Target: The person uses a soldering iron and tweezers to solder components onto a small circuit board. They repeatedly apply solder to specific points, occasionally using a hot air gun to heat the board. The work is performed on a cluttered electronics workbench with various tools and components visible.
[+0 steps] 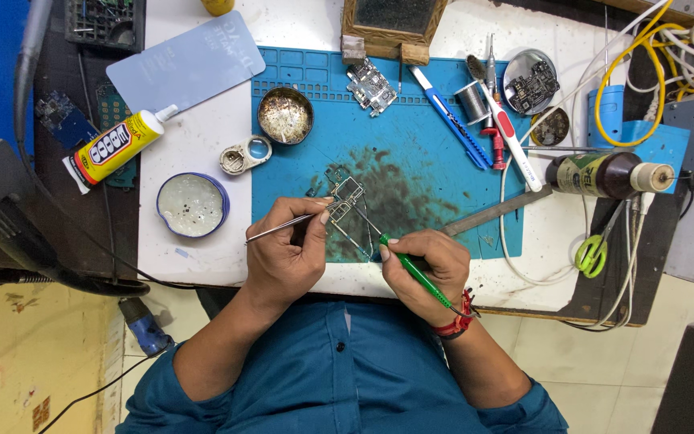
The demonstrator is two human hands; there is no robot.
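My left hand point(283, 253) grips tweezers point(287, 224); my right hand point(427, 273) grips a green tool point(413, 272). Both tips meet on the metal frame point(347, 210) lying on the mat point(411, 169). Risk, in my judgement: excess pressure bends the thin frame or flicks it off the bench point(202, 145).

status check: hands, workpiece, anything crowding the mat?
Left hand pinching tweezers; right hand gripping green-handled tool. Both tips on thin metal frame on blue mat. Metal ruler lies just right, apart.
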